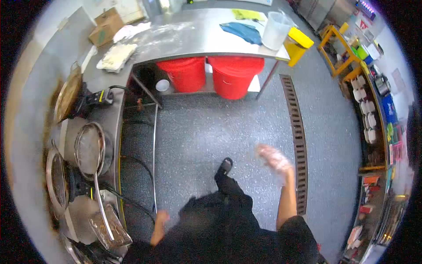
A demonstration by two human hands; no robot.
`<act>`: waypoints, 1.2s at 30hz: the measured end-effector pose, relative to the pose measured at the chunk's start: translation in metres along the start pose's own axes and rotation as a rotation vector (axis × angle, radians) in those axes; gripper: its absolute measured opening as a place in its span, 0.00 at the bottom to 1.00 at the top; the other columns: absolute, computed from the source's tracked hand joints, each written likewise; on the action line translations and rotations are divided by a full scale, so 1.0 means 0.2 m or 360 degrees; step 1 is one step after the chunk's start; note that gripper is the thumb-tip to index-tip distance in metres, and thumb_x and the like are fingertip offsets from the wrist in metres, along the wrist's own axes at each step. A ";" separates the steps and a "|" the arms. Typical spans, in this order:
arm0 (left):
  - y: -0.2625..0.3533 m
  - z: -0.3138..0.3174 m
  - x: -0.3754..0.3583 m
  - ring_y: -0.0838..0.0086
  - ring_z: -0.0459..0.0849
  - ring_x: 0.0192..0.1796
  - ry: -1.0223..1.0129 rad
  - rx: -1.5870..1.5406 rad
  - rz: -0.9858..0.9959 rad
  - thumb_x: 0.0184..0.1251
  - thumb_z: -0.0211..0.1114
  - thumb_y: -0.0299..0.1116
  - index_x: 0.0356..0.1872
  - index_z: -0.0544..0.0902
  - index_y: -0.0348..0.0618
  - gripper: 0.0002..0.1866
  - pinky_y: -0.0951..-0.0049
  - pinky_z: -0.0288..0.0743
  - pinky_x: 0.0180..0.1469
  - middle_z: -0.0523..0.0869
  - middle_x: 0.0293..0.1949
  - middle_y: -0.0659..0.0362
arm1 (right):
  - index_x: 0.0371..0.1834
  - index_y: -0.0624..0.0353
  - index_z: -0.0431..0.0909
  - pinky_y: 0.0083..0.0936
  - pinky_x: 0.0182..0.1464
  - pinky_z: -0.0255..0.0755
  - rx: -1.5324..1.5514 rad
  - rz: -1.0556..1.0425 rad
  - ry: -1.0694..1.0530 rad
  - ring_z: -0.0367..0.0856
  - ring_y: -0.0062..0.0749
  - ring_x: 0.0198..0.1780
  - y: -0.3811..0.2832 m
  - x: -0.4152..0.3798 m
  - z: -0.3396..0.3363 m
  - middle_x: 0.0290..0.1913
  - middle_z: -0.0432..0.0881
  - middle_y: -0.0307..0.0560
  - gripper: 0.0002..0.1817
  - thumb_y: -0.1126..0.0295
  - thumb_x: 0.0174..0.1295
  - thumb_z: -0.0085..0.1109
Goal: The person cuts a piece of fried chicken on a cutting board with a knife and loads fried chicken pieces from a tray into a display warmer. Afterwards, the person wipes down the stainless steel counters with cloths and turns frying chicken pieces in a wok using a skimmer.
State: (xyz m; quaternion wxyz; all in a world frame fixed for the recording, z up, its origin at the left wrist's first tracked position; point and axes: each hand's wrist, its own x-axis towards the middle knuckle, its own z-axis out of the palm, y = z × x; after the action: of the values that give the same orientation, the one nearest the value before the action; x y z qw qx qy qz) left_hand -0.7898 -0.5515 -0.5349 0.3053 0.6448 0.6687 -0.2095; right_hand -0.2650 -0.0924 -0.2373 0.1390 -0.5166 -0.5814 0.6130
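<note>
Apparently in mid-step across the speckled floor (189,119), with one dark shoe (227,164) forward, facing the steel table (202,39) at twelve o'clock and the red bins (233,79) beneath. To tread well, plant each foot flat and keep off the slotted drain (295,127), running from one to three o'clock, nearest to the right hand (274,159). With that hand at two o'clock, whitened and too blurred to tell whether closed, spread or holding anything, best to carry it clear of the black clothing (220,215). With the left hand (162,217) at nine o'clock, near the pale pipe (154,154), likewise impossible to tell the grip; swing it clear of the long-handled round strainer (89,149) at ten o'clock.
</note>
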 end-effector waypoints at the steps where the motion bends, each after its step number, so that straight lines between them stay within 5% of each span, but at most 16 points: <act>1: 0.02 -0.13 0.24 0.55 0.85 0.33 -0.0003 -0.0293 -0.0139 0.55 0.61 0.49 0.29 0.86 0.45 0.18 0.53 0.77 0.35 0.86 0.29 0.49 | 0.65 0.61 0.70 0.47 0.68 0.62 0.0464 -0.0017 0.0098 0.72 0.44 0.64 -0.13 -0.13 -0.12 0.66 0.72 0.56 0.33 0.46 0.67 0.53; 3: 0.08 -0.53 0.77 0.57 0.85 0.32 0.0070 -0.0894 -0.0416 0.60 0.57 0.48 0.30 0.85 0.44 0.18 0.54 0.76 0.34 0.85 0.26 0.49 | 0.68 0.59 0.68 0.39 0.70 0.60 0.1515 -0.0323 0.0086 0.68 0.43 0.69 -0.03 -0.23 -0.35 0.69 0.68 0.54 0.34 0.44 0.69 0.45; 4: 0.20 -0.77 0.96 0.65 0.83 0.29 0.0299 -0.1315 -0.0411 0.65 0.54 0.45 0.32 0.84 0.43 0.17 0.61 0.76 0.32 0.84 0.23 0.54 | 0.69 0.58 0.66 0.40 0.70 0.60 0.1869 -0.0457 0.0074 0.68 0.44 0.68 0.17 -0.20 -0.43 0.69 0.68 0.54 0.35 0.42 0.69 0.44; 7: 0.78 -1.76 1.22 0.74 0.82 0.31 0.0563 -0.1545 0.0035 0.69 0.60 0.41 0.42 0.82 0.38 0.14 0.70 0.76 0.34 0.86 0.29 0.59 | 0.71 0.56 0.62 0.44 0.68 0.60 0.1518 0.0344 0.0961 0.68 0.46 0.67 0.97 -0.03 -0.45 0.70 0.66 0.55 0.39 0.38 0.68 0.40; 9: 0.97 -2.12 1.34 0.74 0.84 0.34 0.0672 -0.1360 0.0398 0.68 0.61 0.40 0.44 0.82 0.38 0.15 0.70 0.78 0.38 0.87 0.31 0.57 | 0.73 0.54 0.59 0.46 0.68 0.60 0.1551 0.0701 0.0897 0.68 0.47 0.66 1.20 -0.04 -0.42 0.70 0.65 0.55 0.41 0.34 0.67 0.37; 11: 1.14 -2.42 1.43 0.73 0.84 0.36 0.0682 -0.1267 0.0377 0.67 0.62 0.38 0.46 0.82 0.38 0.14 0.70 0.78 0.40 0.87 0.33 0.56 | 0.74 0.53 0.57 0.48 0.67 0.59 0.1738 0.0504 0.0728 0.68 0.49 0.65 1.14 -0.07 -0.44 0.71 0.64 0.56 0.43 0.31 0.66 0.35; 13: 1.26 -2.47 1.47 0.71 0.85 0.36 0.0598 -0.1205 0.0374 0.66 0.63 0.37 0.46 0.82 0.39 0.14 0.69 0.79 0.41 0.87 0.33 0.55 | 0.75 0.52 0.55 0.51 0.63 0.61 0.1758 0.0043 0.0781 0.68 0.52 0.64 0.89 -0.05 -0.48 0.70 0.64 0.54 0.45 0.29 0.64 0.35; 16: 1.38 -2.55 1.70 0.67 0.85 0.37 0.0516 -0.1113 0.0581 0.65 0.63 0.36 0.46 0.82 0.39 0.13 0.67 0.78 0.43 0.87 0.34 0.53 | 0.76 0.49 0.54 0.49 0.63 0.62 0.2234 -0.0201 0.0814 0.64 0.50 0.67 0.57 0.13 -0.56 0.72 0.62 0.52 0.46 0.27 0.63 0.31; 19: 1.59 -2.76 1.89 0.65 0.85 0.39 0.0312 -0.1021 0.0622 0.64 0.63 0.35 0.46 0.82 0.38 0.14 0.66 0.78 0.45 0.87 0.36 0.52 | 0.77 0.46 0.52 0.47 0.62 0.61 0.2420 -0.0292 0.0608 0.63 0.49 0.68 0.32 0.46 -0.68 0.74 0.59 0.53 0.47 0.25 0.62 0.27; 22: 1.82 -3.03 2.12 0.62 0.85 0.43 0.0653 -0.0865 0.0950 0.64 0.62 0.32 0.46 0.82 0.38 0.12 0.66 0.77 0.47 0.87 0.39 0.50 | 0.78 0.43 0.50 0.46 0.65 0.61 0.2395 -0.0352 0.0486 0.61 0.48 0.70 0.20 0.84 -0.89 0.75 0.56 0.53 0.48 0.24 0.61 0.25; 25: 2.04 -3.38 2.34 0.62 0.84 0.42 0.0489 -0.0991 0.1126 0.64 0.63 0.29 0.45 0.82 0.38 0.10 0.68 0.77 0.47 0.85 0.39 0.51 | 0.78 0.45 0.50 0.43 0.66 0.61 0.2334 -0.0406 0.0593 0.63 0.48 0.69 -0.09 1.08 -1.16 0.74 0.58 0.53 0.47 0.25 0.62 0.27; 30: 2.44 -3.94 2.73 0.69 0.83 0.41 0.0500 -0.0991 0.1437 0.64 0.64 0.30 0.46 0.81 0.39 0.11 0.70 0.76 0.47 0.84 0.39 0.54 | 0.77 0.50 0.51 0.43 0.66 0.61 0.2355 -0.0495 0.0726 0.66 0.48 0.67 -0.38 1.22 -1.62 0.72 0.62 0.56 0.44 0.30 0.66 0.30; 36: 3.15 -4.34 3.05 0.69 0.80 0.50 0.0033 -0.1211 0.1751 0.59 0.68 0.29 0.42 0.82 0.43 0.10 0.71 0.73 0.53 0.82 0.47 0.57 | 0.74 0.52 0.55 0.45 0.66 0.62 0.2569 -0.0664 0.0883 0.69 0.52 0.65 -0.40 1.21 -1.91 0.71 0.63 0.58 0.46 0.27 0.64 0.31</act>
State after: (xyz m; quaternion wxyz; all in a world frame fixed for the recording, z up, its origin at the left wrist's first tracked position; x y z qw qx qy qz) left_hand -0.2740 0.5328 -0.2479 0.5673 0.7412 0.2727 0.2334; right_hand -0.0985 0.3347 -0.2036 0.7074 -0.2744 0.0017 0.6514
